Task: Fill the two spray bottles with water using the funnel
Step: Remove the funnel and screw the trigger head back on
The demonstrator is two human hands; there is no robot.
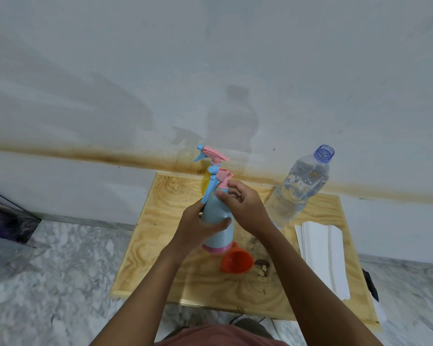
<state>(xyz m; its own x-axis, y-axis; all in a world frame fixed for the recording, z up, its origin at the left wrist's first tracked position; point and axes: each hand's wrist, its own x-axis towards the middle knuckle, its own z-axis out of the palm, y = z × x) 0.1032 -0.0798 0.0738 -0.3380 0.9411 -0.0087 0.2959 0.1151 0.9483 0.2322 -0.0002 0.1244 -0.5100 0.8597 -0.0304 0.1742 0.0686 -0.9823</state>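
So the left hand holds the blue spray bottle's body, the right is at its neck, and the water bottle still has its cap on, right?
Not quite. The head view shows the water bottle uncapped, its mouth open. The rest holds: the left hand grips the blue spray bottle body, and the right hand is at its neck.

No text, label, brand, number or sign can be read anywhere: the clear water bottle [299, 188], both spray bottles and the white paper stack [323, 255] show none.
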